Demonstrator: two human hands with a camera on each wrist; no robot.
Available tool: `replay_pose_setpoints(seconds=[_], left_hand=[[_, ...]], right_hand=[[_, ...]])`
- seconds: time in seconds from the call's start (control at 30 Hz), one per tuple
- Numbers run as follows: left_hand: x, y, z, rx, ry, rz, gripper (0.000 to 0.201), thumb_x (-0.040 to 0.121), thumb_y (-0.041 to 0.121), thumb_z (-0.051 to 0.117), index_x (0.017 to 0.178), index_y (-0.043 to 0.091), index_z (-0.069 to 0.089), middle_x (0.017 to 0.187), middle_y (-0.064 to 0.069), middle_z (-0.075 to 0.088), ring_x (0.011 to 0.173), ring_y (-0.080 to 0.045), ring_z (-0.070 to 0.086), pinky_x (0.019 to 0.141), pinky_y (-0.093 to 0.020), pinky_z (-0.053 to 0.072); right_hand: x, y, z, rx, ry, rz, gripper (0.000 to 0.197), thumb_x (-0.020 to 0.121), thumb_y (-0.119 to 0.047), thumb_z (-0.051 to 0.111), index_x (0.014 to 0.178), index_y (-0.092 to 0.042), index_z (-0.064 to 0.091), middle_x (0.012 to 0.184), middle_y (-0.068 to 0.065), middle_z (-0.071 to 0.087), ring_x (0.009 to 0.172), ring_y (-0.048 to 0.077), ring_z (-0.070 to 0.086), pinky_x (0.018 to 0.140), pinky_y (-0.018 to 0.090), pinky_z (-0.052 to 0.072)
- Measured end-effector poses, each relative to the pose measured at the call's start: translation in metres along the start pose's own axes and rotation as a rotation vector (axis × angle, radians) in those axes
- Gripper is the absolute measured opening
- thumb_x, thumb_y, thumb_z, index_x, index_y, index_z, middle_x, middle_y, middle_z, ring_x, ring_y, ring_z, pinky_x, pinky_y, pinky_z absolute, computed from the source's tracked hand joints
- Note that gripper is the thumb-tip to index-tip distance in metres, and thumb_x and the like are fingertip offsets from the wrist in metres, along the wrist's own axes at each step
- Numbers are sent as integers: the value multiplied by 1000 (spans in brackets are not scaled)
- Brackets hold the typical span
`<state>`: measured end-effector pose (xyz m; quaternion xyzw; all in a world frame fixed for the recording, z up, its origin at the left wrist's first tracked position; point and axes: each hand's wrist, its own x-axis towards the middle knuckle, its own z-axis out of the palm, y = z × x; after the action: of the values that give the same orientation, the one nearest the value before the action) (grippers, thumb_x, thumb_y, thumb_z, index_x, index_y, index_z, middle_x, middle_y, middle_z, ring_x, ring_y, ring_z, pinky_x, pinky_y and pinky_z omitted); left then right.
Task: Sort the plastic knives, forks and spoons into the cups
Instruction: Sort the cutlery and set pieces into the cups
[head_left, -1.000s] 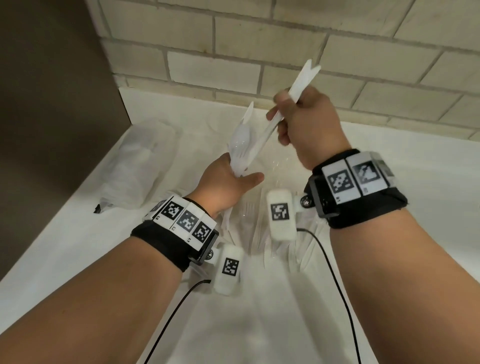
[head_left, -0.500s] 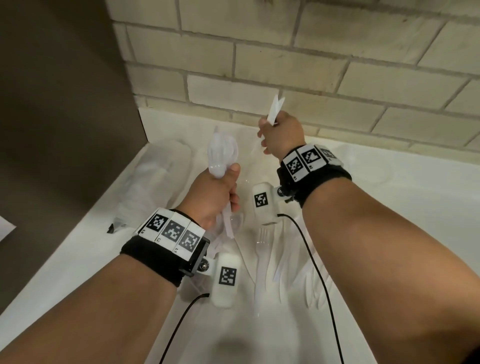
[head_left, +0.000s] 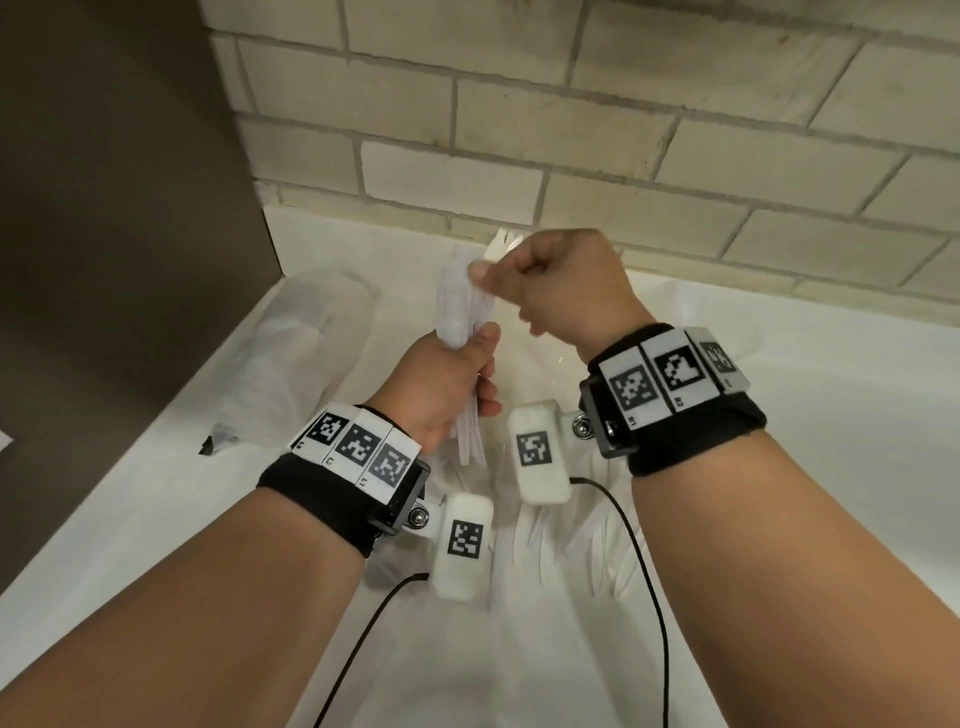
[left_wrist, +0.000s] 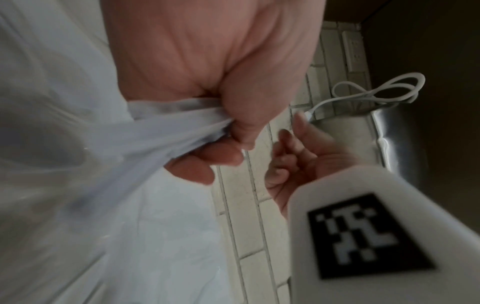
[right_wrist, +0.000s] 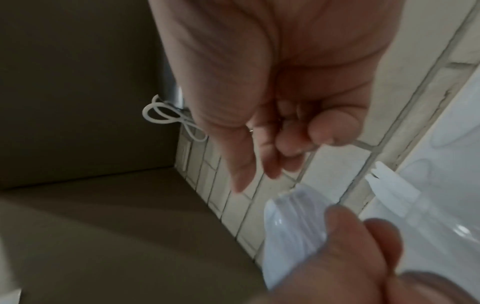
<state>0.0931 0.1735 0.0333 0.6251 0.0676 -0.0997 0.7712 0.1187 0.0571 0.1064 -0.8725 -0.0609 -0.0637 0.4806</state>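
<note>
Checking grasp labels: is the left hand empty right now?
No, the left hand grips a bundle of white plastic cutlery in its fist.

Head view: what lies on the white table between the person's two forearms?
Scattered there lies loose white plastic cutlery, not yet sorted. Only the head view shows it.

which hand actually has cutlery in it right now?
The left hand: it grips a bundle of white plastic cutlery upright. The right hand is loosely curled with nothing visible in it.
</note>
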Motion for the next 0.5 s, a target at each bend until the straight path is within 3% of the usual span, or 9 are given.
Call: replay_pose_setpoints(seconds=[0.07, 0.13, 0.23, 0.33, 0.4, 0.43, 0.5], left_hand=[[0, -1, 6, 39, -24, 15, 16, 97, 25, 54, 84, 15, 55, 62, 2, 44, 45, -9, 42, 47, -26, 41], [-2, -2, 10, 52, -54, 21, 11, 97, 21, 54, 88, 15, 55, 59, 5, 44, 45, -9, 39, 47, -26, 38], [-4, -5, 13, 77, -80, 42, 14, 95, 21, 57, 92, 8, 54, 57, 8, 45, 45, -9, 39, 46, -26, 38], [-5, -7, 14, 117, -75, 45, 21, 92, 25, 61, 81, 11, 51, 56, 5, 47, 48, -10, 43, 47, -26, 43], [-5, -7, 16, 127, -79, 39, 23, 90, 28, 64, 89, 11, 50, 66, 0, 47, 48, -9, 48, 47, -25, 48], [-6, -7, 16, 121, -82, 37, 24, 89, 28, 65, 91, 10, 50, 70, -1, 48, 48, -9, 51, 48, -25, 51], [-6, -6, 16, 92, -72, 18, 24, 87, 27, 68, 92, 12, 50, 73, -2, 51, 49, -10, 56, 51, -27, 55]], right_hand=[[-8, 1, 4, -39, -53, 50, 34, 73, -40, 80, 76, -7, 69, 57, -5, 65, 52, 15, 62, 51, 26, 54], [-11, 6, 5, -27, -18, 91, 31, 79, -37, 75, 80, -7, 68, 66, 1, 70, 61, 21, 70, 56, 32, 57], [-11, 13, 4, -2, 20, 117, 24, 89, -28, 62, 84, -5, 65, 74, 6, 69, 61, 27, 69, 61, 35, 56], [-12, 18, 7, -164, 91, 15, 23, 94, -20, 51, 85, -2, 61, 79, 8, 67, 66, 24, 62, 57, 22, 46], [-11, 20, 7, -208, 213, -36, 19, 97, -18, 45, 90, -5, 58, 77, 3, 62, 66, 17, 56, 52, 13, 38], [-10, 20, 6, -163, 298, -42, 19, 98, -18, 43, 95, -4, 55, 77, 4, 61, 66, 18, 58, 53, 14, 42], [-10, 17, 1, 38, 470, -55, 15, 99, -19, 40, 99, -6, 47, 79, 9, 65, 69, 24, 66, 63, 33, 55]])
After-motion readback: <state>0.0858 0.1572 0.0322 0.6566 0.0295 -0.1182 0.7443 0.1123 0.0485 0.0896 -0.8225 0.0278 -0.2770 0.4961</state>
